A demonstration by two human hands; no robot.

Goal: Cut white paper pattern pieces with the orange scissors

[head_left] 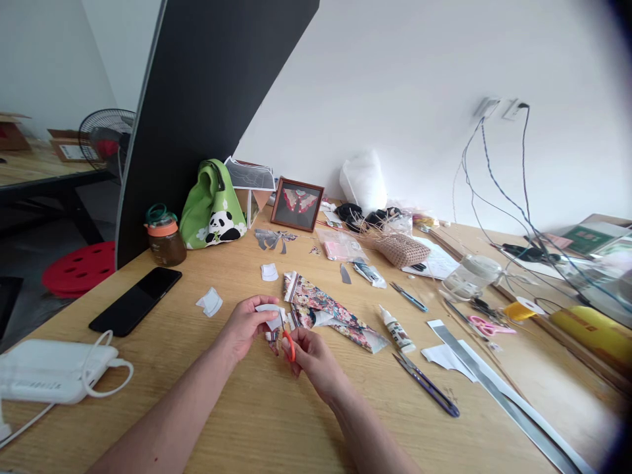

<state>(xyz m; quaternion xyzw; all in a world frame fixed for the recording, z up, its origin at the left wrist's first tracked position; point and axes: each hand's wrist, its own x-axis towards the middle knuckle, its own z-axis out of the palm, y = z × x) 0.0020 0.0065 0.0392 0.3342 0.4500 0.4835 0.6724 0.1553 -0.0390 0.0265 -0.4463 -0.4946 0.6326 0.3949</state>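
Note:
My left hand (251, 324) pinches a small white paper piece (270, 317) above the wooden table. In my right hand (311, 355) is a pair of orange-handled scissors (290, 346), its blades close against the right edge of that piece. Just beyond both hands lies a floral fabric strip (330, 306), folded and partly showing a pale underside. Some patterned fabric also shows below the paper, between the hands. Two more white paper pieces, one to the left (211, 302) and one farther back (269, 272), rest on the table.
To the right lie a glue bottle (397, 329), purple thread snips (427, 385), a blue-handled cutter (409, 297) and long grey strips (498, 388). A phone (137, 299) and white power bank (59, 370) occupy the left. Behind stand a jar (165, 240), green panda bag (212, 210) and framed butterfly (297, 205).

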